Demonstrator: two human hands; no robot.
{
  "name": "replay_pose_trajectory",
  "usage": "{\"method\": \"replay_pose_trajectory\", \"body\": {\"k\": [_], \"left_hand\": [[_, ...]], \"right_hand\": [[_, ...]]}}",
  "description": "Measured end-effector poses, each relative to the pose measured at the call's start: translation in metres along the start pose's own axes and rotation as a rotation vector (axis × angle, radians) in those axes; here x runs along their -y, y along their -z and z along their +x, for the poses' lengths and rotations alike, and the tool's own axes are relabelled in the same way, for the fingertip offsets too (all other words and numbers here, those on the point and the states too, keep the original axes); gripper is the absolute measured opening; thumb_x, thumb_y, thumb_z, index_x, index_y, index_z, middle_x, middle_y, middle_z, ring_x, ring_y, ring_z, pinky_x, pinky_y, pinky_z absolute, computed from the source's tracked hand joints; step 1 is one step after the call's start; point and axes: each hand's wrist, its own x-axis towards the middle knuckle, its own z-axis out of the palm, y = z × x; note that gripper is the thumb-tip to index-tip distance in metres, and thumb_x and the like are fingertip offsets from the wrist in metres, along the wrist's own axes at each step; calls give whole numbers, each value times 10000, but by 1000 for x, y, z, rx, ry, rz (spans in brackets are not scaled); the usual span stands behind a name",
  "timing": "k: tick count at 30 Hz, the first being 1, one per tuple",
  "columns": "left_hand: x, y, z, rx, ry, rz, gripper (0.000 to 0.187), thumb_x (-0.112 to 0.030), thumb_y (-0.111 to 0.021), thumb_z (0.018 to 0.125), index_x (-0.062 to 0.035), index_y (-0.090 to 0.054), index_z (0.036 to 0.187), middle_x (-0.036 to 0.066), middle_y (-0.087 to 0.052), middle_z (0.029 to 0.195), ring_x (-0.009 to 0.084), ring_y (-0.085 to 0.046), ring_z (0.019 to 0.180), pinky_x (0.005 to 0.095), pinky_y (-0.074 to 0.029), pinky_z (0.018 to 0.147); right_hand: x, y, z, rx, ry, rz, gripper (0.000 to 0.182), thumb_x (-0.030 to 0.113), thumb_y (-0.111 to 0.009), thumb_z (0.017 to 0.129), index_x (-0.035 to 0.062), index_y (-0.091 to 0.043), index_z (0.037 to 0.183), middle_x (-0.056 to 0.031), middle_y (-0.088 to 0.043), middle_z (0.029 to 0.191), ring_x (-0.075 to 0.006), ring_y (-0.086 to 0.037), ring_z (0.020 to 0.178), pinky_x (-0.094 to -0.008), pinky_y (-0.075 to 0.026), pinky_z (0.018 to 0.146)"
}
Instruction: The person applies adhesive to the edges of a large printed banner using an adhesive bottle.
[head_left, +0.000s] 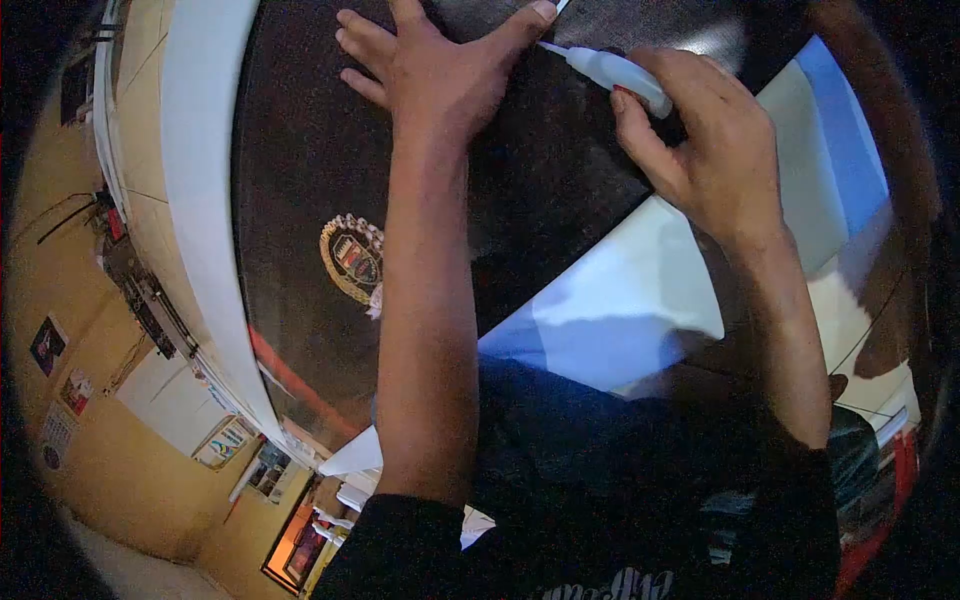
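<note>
My left hand [435,70] lies with its fingers spread on a dark, slightly shiny sheet [560,190]. Its thumb tip is right at a thin white strip [563,5], most of which is beyond the top edge of the view. In my right hand [715,140] is a small white squeeze bottle [610,75], held between thumb and fingers. The bottle's narrow nozzle points left, close to the left thumb. Beside my left forearm, an oval emblem [352,258] with a gold border and a shield sits on the dark sheet.
A white sheet [630,290] extends from under the dark one near my body. Another pale piece with a blue-lit edge [840,130] is at right. Along the left runs a white curved edge [205,150], with a tan wall [60,300] bearing pictures beyond.
</note>
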Motion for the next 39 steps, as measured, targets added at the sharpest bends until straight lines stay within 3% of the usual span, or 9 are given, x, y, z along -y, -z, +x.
{"method": "replay_pose_trajectory", "body": {"k": [3,5,9,11,14,21,35,37,39], "left_hand": [[-4,6,2,87,50,9,1300,-756,-767,603,-143,-135,1561,306,37,1587,411,76,1492,567,47,1181],[-4,7,1,107,61,8,1301,-758,-766,603,-142,-136,1560,306,38,1587,413,78,1491,568,47,1180],[-7,8,-1,94,58,-1,1301,-754,-770,602,-142,-136,1559,303,41,1588,412,82,1491,567,50,1181],[-7,8,-1,71,47,1,1302,-752,-772,601,-142,-135,1560,301,42,1589,412,83,1491,567,51,1181],[-5,8,1,116,77,-8,1308,-755,-772,595,-146,-134,1560,295,46,1591,411,81,1491,566,52,1182],[-5,7,2,108,87,17,1319,-767,-768,587,-150,-129,1562,293,40,1592,411,76,1492,567,49,1182],[-3,1,-1,68,37,45,1312,-776,-749,605,-149,-111,1565,301,59,1590,408,92,1492,561,54,1179],[-2,-6,-7,-58,-14,28,1296,-770,-743,622,-150,-106,1565,299,69,1591,408,97,1491,561,57,1178],[-1,0,-1,6,12,28,1290,-766,-742,628,-150,-106,1565,298,72,1591,408,99,1491,561,60,1178]], "right_hand": [[-2,2,1,75,17,-6,242,157,-720,835,14,-670,1024,-139,-688,948,-296,-678,868,-366,-536,774],[-3,-2,0,12,28,5,189,216,-691,822,78,-622,932,-125,-651,870,-344,-639,831,-434,-520,736],[-2,-1,1,4,8,21,187,218,-694,820,78,-621,922,-126,-654,869,-342,-641,835,-432,-522,738],[-2,2,1,61,18,7,247,155,-726,824,21,-672,1025,-138,-689,942,-303,-676,875,-367,-534,776],[-3,-4,1,-9,32,18,193,215,-700,815,79,-629,931,-124,-658,876,-337,-644,840,-427,-525,747],[-4,-5,0,-10,48,1,220,211,-705,810,74,-645,971,-125,-665,882,-334,-649,844,-427,-525,749],[-4,-7,2,-74,-1,18,198,197,-707,805,64,-612,917,-130,-655,856,-344,-639,822,-436,-518,728],[-4,-8,1,-86,0,17,197,195,-708,804,65,-615,920,-129,-655,855,-343,-640,823,-435,-518,728],[-4,-7,1,-98,1,15,197,194,-709,802,66,-619,922,-128,-656,853,-341,-641,824,-434,-519,728]]}}
